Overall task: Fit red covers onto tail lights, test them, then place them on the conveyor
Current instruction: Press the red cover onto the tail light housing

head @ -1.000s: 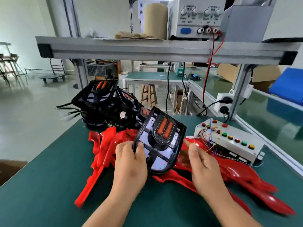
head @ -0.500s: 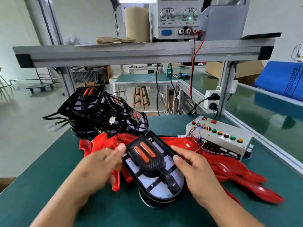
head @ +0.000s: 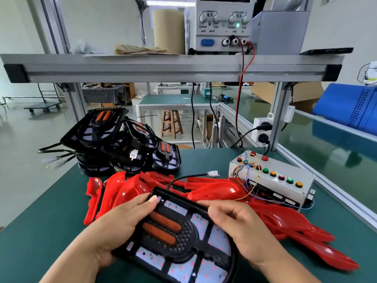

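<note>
Both hands hold one black tail light (head: 179,242), low over the near edge of the green table (head: 40,231). The left hand (head: 122,227) grips its left side, thumb laid on the top face near the far corner; the right hand (head: 242,229) has its fingers curled over the right rim. The light lies face up, two orange strips showing, and its black cable (head: 183,178) runs back to a loose white plug (head: 212,173). Just behind lies a heap of red covers (head: 285,221), spreading right. Further left sits a stack of tail lights (head: 122,144); to the right a button box (head: 273,178), beyond it the conveyor (head: 336,150). Overhead, a power supply (head: 220,23) stands on the shelf (head: 163,68).
</note>
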Demonstrator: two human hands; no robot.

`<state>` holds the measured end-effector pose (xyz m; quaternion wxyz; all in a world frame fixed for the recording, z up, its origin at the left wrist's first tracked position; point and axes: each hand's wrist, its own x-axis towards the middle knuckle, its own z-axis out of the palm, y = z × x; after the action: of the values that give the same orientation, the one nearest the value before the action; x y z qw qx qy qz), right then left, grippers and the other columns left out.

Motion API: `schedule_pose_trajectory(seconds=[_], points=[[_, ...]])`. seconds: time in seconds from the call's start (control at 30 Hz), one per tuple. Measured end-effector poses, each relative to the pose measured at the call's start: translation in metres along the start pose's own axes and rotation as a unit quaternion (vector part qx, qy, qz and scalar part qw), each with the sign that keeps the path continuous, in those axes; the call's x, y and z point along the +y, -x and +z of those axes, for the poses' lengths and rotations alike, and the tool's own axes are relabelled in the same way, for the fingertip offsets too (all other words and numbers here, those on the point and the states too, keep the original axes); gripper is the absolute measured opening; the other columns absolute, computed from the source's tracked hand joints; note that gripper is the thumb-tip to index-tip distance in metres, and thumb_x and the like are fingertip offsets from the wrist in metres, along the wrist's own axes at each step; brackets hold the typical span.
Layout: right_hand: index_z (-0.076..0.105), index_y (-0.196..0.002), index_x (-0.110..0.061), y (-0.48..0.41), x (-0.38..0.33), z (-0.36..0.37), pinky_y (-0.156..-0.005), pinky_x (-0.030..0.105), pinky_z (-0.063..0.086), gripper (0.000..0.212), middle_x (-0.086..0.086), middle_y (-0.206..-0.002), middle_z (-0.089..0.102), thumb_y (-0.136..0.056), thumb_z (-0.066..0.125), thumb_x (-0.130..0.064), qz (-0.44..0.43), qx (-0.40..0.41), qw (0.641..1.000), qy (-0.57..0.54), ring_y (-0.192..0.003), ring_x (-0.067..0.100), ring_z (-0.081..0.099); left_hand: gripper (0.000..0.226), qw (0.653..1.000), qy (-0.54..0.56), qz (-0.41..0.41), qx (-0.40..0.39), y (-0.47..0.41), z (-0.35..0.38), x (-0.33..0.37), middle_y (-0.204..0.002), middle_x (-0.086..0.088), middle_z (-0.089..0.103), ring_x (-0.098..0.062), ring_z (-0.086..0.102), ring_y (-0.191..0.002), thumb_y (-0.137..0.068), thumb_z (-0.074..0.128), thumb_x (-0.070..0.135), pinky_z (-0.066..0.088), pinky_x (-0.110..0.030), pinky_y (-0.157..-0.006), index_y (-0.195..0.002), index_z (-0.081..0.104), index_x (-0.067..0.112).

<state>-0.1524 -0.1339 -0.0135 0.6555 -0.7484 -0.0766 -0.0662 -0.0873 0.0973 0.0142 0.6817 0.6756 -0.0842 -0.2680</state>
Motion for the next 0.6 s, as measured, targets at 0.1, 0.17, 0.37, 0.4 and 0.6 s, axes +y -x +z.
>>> schedule_pose_trajectory(seconds=[0.1,0.17,0.37,0.4,0.6], points=[[0.078,-0.09,-0.034,-0.003,-0.005,-0.01,-0.079,0.019,0.053,0.028,-0.004,-0.098,0.075,-0.08,0.056,-0.049,-0.018,0.104,0.994,-0.008,-0.093,0.01,0.07,0.024,0.998,0.049,0.027,0.037,0.003,-0.006,-0.001,-0.094,-0.013,0.076,-0.029,0.075,-0.074,-0.077,0.058,0.04,0.059,-0.037,-0.054,-0.082,0.078,0.028],[0.076,-0.081,-0.032,-0.002,-0.007,-0.023,-0.063,0.021,0.054,0.029,0.002,-0.077,0.074,-0.076,0.057,-0.053,-0.015,0.173,0.984,0.036,-0.069,0.012,0.069,0.037,0.99,0.107,0.044,0.077,0.003,-0.014,0.002,-0.097,-0.02,0.074,-0.03,0.074,-0.071,-0.087,0.052,0.039,0.059,-0.041,-0.054,-0.084,0.079,0.013],[0.062,-0.061,-0.038,0.004,-0.009,-0.031,-0.064,0.015,0.042,0.025,-0.013,-0.067,0.062,-0.082,0.063,-0.052,0.011,0.058,0.905,0.421,-0.07,-0.003,0.057,0.053,0.952,0.267,0.064,0.133,0.0,-0.025,0.005,-0.082,-0.013,0.076,-0.023,0.073,-0.062,-0.098,0.044,0.039,0.057,-0.037,-0.044,-0.071,0.08,0.011],[0.063,-0.064,-0.039,0.006,-0.009,-0.029,-0.065,0.015,0.042,0.022,-0.014,-0.071,0.06,-0.082,0.063,-0.052,0.009,0.031,0.894,0.447,-0.074,-0.003,0.055,0.05,0.948,0.278,0.065,0.143,0.0,-0.025,0.005,-0.08,-0.012,0.076,-0.023,0.073,-0.061,-0.098,0.044,0.04,0.057,-0.037,-0.043,-0.075,0.079,0.011],[0.057,-0.126,-0.038,0.012,-0.005,-0.02,-0.096,0.029,0.034,0.052,-0.021,-0.105,0.045,-0.082,0.055,-0.066,0.01,-0.096,0.78,0.618,-0.103,0.007,0.038,0.035,0.914,0.333,0.093,0.21,0.0,-0.038,0.006,-0.076,-0.001,0.076,-0.017,0.073,-0.061,-0.099,0.042,0.047,0.059,-0.037,-0.064,-0.09,0.066,0.023]])
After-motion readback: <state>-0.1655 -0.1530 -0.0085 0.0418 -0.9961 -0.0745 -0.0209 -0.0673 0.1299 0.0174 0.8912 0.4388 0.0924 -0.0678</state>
